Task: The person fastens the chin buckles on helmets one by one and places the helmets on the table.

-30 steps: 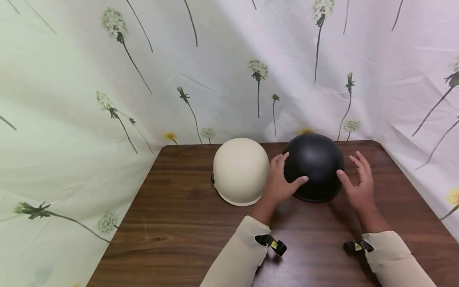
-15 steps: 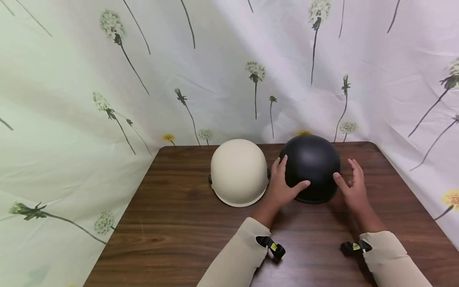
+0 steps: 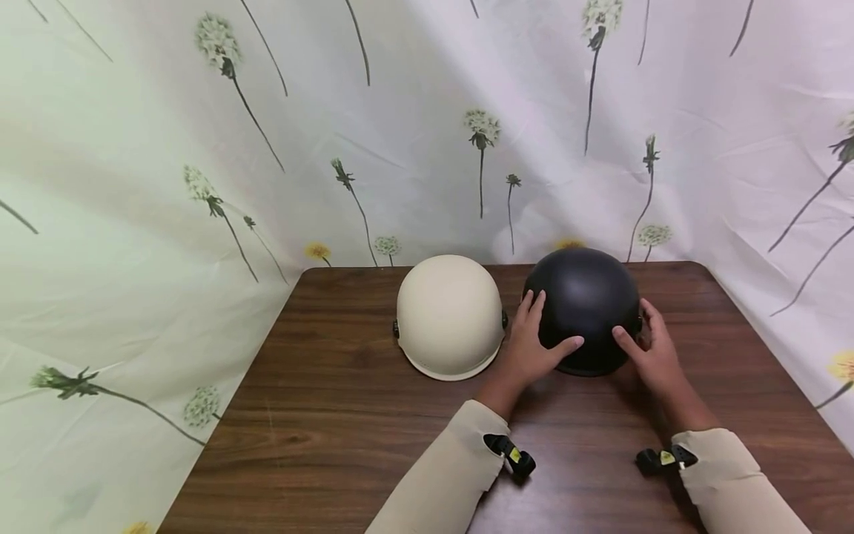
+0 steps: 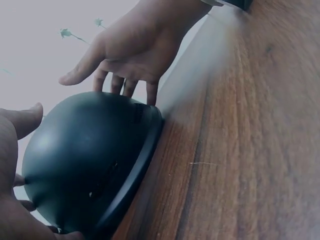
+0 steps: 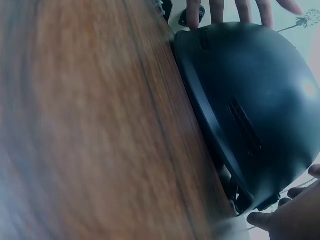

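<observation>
A black helmet (image 3: 583, 308) sits dome up on the wooden table, between the two hands. My left hand (image 3: 530, 352) is spread along its left side, with the fingers against the shell and the thumb reaching across its front. My right hand (image 3: 657, 360) is at the right side, its thumb over the front and its fingers beside the shell. In the left wrist view the right hand's straight fingers reach the shell near the rim. The helmet's slotted side (image 5: 245, 125) shows in the right wrist view. Close left of it stands a cream helmet (image 3: 450, 315).
The wooden table (image 3: 320, 445) ends at a back edge behind the helmets. A white cloth (image 3: 414, 111) printed with dandelions hangs behind and at both sides. Black straps with cameras (image 3: 514, 456) are worn at the beige sleeves (image 3: 447, 467).
My right hand has moved left from beside the black helmet to its right side. The left thumb has shifted slightly right across the front. Both helmets stay where they were.
</observation>
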The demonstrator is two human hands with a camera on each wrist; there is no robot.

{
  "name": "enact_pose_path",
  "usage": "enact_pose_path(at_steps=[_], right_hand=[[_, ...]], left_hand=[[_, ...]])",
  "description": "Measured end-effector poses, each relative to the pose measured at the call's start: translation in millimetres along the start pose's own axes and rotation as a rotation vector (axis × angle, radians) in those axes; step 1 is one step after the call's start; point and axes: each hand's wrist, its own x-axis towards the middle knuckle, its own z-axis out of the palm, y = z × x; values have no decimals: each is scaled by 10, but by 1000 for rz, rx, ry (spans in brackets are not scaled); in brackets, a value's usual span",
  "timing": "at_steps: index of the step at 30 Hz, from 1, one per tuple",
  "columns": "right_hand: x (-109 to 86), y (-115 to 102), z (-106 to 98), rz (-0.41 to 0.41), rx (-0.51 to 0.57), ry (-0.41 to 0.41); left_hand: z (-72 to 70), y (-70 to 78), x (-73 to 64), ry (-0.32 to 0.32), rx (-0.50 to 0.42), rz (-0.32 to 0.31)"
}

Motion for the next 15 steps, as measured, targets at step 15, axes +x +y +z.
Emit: enact_pose_path(at_steps=[15], right_hand=[[-9,-4,20,39,5,9]], left_hand=[[27,22,-34,-43,41,1]])
